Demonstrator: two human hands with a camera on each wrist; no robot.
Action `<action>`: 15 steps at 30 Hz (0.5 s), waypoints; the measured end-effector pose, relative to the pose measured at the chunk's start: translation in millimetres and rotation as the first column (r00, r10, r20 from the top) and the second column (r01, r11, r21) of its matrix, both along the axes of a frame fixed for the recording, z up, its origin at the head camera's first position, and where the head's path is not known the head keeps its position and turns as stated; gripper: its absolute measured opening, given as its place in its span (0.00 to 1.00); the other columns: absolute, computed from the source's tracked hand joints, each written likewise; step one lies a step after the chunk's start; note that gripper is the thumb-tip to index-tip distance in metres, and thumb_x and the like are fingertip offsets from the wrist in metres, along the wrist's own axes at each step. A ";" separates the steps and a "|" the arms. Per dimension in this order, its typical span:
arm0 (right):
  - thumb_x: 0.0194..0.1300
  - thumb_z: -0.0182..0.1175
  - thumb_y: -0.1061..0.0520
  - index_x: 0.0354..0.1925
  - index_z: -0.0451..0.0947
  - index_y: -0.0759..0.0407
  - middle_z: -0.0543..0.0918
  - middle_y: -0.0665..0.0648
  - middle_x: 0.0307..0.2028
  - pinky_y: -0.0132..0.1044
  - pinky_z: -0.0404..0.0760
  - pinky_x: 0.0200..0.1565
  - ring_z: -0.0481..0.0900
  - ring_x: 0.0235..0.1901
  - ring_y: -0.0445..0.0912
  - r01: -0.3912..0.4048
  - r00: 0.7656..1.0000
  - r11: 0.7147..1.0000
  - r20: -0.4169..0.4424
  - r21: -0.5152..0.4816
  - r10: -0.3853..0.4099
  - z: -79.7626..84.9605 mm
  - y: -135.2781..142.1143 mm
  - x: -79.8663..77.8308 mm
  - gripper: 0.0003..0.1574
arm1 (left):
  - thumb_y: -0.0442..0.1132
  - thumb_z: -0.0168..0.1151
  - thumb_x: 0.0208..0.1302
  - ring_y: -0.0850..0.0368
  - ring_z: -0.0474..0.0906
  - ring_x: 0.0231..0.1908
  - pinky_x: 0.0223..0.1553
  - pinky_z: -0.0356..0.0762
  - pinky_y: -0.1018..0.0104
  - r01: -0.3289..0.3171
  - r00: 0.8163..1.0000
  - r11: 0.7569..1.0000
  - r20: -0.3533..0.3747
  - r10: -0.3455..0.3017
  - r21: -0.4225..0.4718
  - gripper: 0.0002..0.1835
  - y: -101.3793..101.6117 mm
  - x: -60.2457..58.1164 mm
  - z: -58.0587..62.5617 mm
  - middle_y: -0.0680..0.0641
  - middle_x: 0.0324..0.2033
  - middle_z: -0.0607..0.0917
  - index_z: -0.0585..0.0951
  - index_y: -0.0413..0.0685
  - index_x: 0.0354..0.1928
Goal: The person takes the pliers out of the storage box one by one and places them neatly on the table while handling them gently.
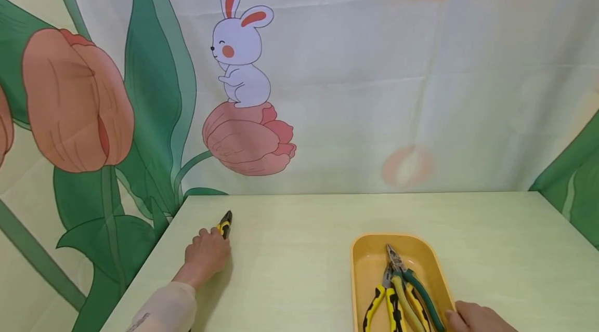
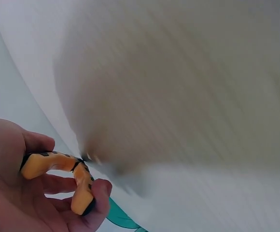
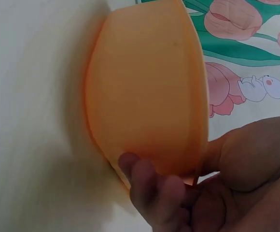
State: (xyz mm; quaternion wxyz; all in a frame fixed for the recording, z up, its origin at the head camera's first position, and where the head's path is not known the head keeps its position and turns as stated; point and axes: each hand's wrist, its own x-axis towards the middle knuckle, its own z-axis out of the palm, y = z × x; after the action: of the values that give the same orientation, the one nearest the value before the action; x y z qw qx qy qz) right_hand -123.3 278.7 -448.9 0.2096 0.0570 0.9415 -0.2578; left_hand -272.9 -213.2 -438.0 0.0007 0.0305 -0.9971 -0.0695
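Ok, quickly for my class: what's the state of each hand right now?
Left hand: closed, holding yellow-and-black pliers by the handles.
Right hand: closed, gripping the yellow tray by its edge.

A pale green-yellow table (image 1: 290, 264); a yellow tray (image 1: 367, 259) rests on it toward five o'clock in the head view, its round-cornered end facing twelve.

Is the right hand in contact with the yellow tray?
Touching: the right wrist view shows the right hand gripping the yellow tray, fingers against its outer wall.
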 end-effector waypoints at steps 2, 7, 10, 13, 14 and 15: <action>0.74 0.47 0.48 0.35 0.76 0.59 0.72 0.52 0.22 0.36 0.71 0.33 0.73 0.26 0.43 -0.013 0.999 1.000 0.049 -0.028 0.015 2.7 4.1 -3.5 0.19 | 0.44 0.52 0.71 0.41 0.73 0.34 0.35 0.76 0.45 -0.012 1.000 1.000 0.012 0.012 0.009 0.24 1.8 -0.1 0.8 0.32 0.34 0.72 0.70 0.23 0.51; 0.72 0.53 0.49 0.35 0.77 0.61 0.70 0.51 0.21 0.35 0.70 0.34 0.73 0.27 0.43 -0.020 0.997 0.998 0.071 -0.065 0.025 11.2 8.5 -8.1 0.17 | 0.43 0.53 0.69 0.39 0.73 0.35 0.38 0.75 0.44 -0.040 0.998 0.999 0.039 0.039 0.035 0.24 4.8 -0.4 2.1 0.31 0.35 0.71 0.68 0.23 0.52; 0.71 0.54 0.51 0.34 0.76 0.62 0.70 0.52 0.22 0.35 0.70 0.34 0.72 0.27 0.44 0.003 0.999 0.997 0.043 -0.077 0.000 18.4 6.5 -7.8 0.15 | 0.42 0.53 0.68 0.39 0.73 0.36 0.39 0.74 0.43 -0.048 0.998 0.998 0.052 0.045 0.045 0.24 5.7 -1.3 1.9 0.30 0.36 0.71 0.67 0.23 0.53; 0.72 0.53 0.52 0.34 0.75 0.63 0.70 0.52 0.22 0.35 0.71 0.34 0.72 0.27 0.44 0.028 0.999 0.995 0.043 -0.093 -0.024 24.3 4.4 -7.7 0.15 | 0.41 0.54 0.67 0.38 0.74 0.36 0.39 0.74 0.43 -0.052 0.997 0.997 0.060 0.049 0.050 0.24 5.9 -1.6 1.6 0.29 0.37 0.71 0.67 0.24 0.53; 0.73 0.52 0.52 0.35 0.75 0.64 0.70 0.53 0.23 0.35 0.71 0.34 0.72 0.27 0.44 0.037 0.998 0.994 0.049 -0.098 -0.032 25.7 3.7 -7.7 0.16 | 0.41 0.54 0.66 0.37 0.74 0.36 0.39 0.74 0.43 -0.052 0.997 0.997 0.061 0.049 0.051 0.24 5.8 -1.8 1.5 0.28 0.37 0.71 0.67 0.24 0.52; 0.73 0.51 0.53 0.35 0.75 0.64 0.70 0.53 0.23 0.34 0.71 0.34 0.72 0.27 0.44 0.047 0.998 0.994 0.055 -0.103 -0.042 26.5 3.2 -8.0 0.15 | 0.41 0.54 0.66 0.37 0.74 0.36 0.39 0.75 0.43 -0.051 0.997 0.997 0.060 0.047 0.051 0.24 5.7 -1.8 1.6 0.28 0.37 0.72 0.67 0.24 0.52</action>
State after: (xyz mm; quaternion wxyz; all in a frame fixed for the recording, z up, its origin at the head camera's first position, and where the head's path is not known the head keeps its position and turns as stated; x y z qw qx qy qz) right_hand -131.3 282.0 -422.4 0.2311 0.0737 0.9193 -0.3099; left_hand -274.6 -207.5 -436.4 -0.0276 0.0569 -0.9935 -0.0946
